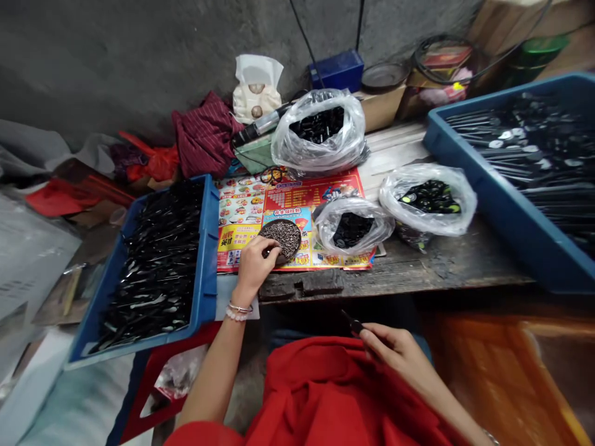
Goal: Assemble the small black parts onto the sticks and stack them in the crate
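My left fingers (pixel 266 248) lie curled, not clearly gripping, on the edge of a round dish of tiny dark metal parts (pixel 283 238), steadying it on the worktop (pixel 395 266), while my right fingers (pixel 372 334) pinch a small black piece (pixel 353 323) narrowly, with a blue tray of black strips (pixel 205 272) just left of the dish, within reach.

Beyond the left hand (pixel 253 266), a rough grey concrete wall (pixel 139 56) rises behind a weathered wooden workbench (pixel 395 269), whose worn front edge runs just ahead of that hand. Cardboard boxes (pixel 511 18) stand against the wall, far beyond the right hand (pixel 395 353). An orange plastic crate (pixel 502 378) sits to the right of that hand, and a red plastic stool (pixel 160 356) stands left of the left forearm. The light is soft and even.
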Demonstrator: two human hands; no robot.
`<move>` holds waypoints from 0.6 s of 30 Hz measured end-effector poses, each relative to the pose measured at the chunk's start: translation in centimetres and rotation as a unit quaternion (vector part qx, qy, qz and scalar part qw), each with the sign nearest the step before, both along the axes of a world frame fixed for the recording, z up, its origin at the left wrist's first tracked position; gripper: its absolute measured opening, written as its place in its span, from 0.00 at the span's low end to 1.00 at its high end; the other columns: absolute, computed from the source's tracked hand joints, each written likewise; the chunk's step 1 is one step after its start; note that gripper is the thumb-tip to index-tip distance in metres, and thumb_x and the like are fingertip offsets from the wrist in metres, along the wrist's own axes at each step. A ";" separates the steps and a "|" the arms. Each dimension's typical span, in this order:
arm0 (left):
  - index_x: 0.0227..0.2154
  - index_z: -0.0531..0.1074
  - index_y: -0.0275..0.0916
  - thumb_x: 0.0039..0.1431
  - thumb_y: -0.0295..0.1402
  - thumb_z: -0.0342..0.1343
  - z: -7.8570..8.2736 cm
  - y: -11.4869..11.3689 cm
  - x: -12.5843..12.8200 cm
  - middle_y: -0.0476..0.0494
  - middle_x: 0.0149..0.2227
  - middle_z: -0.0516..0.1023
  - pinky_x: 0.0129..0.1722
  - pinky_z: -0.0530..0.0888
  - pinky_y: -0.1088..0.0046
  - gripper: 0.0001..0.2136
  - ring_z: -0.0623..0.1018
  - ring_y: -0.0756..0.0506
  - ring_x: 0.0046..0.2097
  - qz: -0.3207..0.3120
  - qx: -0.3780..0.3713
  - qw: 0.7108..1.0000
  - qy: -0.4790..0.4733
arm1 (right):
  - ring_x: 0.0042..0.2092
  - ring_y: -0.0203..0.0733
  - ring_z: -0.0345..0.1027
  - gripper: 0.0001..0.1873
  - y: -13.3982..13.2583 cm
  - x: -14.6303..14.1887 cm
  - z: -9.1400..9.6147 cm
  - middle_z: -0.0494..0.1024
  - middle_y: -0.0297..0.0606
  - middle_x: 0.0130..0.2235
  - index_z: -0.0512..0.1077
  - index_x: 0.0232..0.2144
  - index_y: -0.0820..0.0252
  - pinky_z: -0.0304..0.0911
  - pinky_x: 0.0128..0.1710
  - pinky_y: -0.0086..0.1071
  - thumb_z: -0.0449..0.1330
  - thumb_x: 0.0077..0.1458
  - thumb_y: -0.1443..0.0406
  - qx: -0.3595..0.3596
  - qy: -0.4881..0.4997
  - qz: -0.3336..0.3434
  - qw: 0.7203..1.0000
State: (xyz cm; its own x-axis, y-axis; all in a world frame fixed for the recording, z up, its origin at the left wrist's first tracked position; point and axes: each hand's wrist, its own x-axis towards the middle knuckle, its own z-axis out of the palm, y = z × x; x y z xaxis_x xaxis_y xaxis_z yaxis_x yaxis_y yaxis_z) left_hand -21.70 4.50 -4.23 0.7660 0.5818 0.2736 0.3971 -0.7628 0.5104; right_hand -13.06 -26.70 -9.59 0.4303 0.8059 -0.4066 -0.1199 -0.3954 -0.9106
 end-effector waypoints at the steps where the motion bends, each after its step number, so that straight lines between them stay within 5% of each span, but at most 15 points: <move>1: 0.31 0.79 0.38 0.59 0.30 0.57 0.0 0.1 -0.1 0.43 0.34 0.81 0.40 0.73 0.68 0.06 0.78 0.44 0.37 -0.001 -0.009 1.000 -0.009 | 0.21 0.37 0.62 0.25 0.0 0.1 0.0 0.71 0.33 0.21 0.72 0.29 0.62 0.55 0.23 0.29 0.52 0.62 0.47 0.001 0.000 0.000 1.000; 9: 0.31 0.79 0.39 0.59 0.32 0.57 0.6 0.5 -0.4 0.45 0.33 0.81 0.36 0.72 0.70 0.06 0.78 0.45 0.35 0.006 -0.047 0.997 -0.052 | 0.21 0.36 0.60 0.27 0.0 0.2 -0.2 0.70 0.33 0.21 0.70 0.26 0.61 0.55 0.23 0.28 0.53 0.61 0.45 0.011 0.025 -0.011 1.000; 14: 0.39 0.78 0.39 0.59 0.31 0.58 0.9 -0.9 1.4 0.42 0.39 0.79 0.46 0.72 0.64 0.07 0.76 0.42 0.42 -0.052 0.017 0.999 -0.005 | 0.21 0.36 0.60 0.27 -0.1 -0.1 -0.6 0.71 0.33 0.22 0.71 0.27 0.61 0.55 0.23 0.29 0.53 0.60 0.44 0.009 0.033 -0.017 0.999; 18: 0.41 0.77 0.38 0.59 0.31 0.58 0.5 -1.4 2.3 0.39 0.40 0.77 0.48 0.71 0.60 0.09 0.75 0.39 0.44 -0.018 0.071 0.996 0.051 | 0.21 0.36 0.61 0.28 -0.3 0.0 -0.8 0.71 0.34 0.22 0.71 0.27 0.61 0.55 0.23 0.29 0.53 0.60 0.43 0.004 0.031 -0.016 0.999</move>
State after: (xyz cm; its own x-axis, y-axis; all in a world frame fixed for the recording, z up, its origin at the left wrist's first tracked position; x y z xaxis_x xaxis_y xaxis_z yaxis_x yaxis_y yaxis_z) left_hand -19.38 3.08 -3.77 0.8134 0.5151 0.2704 0.4134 -0.8388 0.3543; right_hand -13.07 -26.99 -10.43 0.4305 0.7957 -0.4260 -0.1885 -0.3824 -0.9046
